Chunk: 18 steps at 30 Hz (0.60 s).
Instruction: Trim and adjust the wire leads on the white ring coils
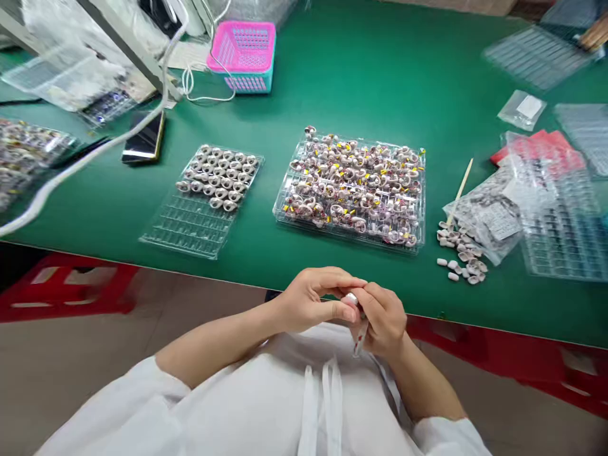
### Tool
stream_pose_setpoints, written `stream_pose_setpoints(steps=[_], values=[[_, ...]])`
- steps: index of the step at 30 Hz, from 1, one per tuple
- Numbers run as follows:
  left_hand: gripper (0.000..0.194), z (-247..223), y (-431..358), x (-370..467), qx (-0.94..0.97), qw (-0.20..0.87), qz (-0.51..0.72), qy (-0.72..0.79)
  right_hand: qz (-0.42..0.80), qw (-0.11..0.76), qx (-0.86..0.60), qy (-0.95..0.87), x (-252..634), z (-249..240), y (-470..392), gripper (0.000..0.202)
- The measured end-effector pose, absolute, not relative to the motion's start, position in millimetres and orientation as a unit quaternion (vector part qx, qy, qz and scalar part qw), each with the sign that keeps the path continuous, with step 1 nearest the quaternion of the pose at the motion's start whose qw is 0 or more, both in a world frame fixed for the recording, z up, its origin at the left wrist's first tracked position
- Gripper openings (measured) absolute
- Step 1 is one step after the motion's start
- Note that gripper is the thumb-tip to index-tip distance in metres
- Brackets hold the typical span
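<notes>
In front of my chest, at the table's front edge, my two hands meet. My left hand point(316, 301) is closed, with thumb and fingertips on a small, shiny white piece point(351, 298). My right hand point(382, 320) is curled against the same piece, its fingertips touching those of the left. Out of the right hand's grip a narrow pale strip with red marks point(361, 337) points downward. Fingers cover most of the piece, so its exact kind is hidden. Beyond the hands lies a clear tray point(278, 212) filled with small whitish shell-like parts with yellow and dark red bits.
Left is a clear tray point(183, 228) partly filled with grey-white shells. Loose shells point(468, 256), a wooden stick point(460, 190), plastic bags point(494, 218) and clear trays point(565, 234) lie right. Farther back are a phone point(144, 136), a pink basket point(242, 47) and a white cable point(95, 155).
</notes>
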<state>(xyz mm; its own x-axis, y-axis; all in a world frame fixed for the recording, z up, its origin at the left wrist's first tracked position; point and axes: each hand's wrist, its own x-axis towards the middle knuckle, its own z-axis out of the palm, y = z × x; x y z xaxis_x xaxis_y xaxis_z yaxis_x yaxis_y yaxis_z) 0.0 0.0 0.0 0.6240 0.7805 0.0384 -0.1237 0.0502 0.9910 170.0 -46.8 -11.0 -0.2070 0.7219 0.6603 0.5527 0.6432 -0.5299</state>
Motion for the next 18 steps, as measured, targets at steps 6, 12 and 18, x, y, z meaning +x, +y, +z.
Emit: stream_pose_setpoints(steps=[6, 12, 18], values=[[0.041, 1.4, 2.8, -5.6, 0.559, 0.708, 0.312, 0.299, 0.087, 0.465, -0.434, -0.767, 164.8, -14.3, -46.6, 0.016], [0.044, 6.7, 6.1, -3.5, 0.519, 0.730, 0.289, 0.338, 0.115, 0.482, -0.452, -0.742, 163.9, -21.5, -45.9, 0.018], [0.074, 12.1, 13.2, -1.4, 0.444, 0.776, 0.293, 0.339, 0.148, 0.475, -0.462, -0.734, 170.7, -24.9, -44.8, 0.042]])
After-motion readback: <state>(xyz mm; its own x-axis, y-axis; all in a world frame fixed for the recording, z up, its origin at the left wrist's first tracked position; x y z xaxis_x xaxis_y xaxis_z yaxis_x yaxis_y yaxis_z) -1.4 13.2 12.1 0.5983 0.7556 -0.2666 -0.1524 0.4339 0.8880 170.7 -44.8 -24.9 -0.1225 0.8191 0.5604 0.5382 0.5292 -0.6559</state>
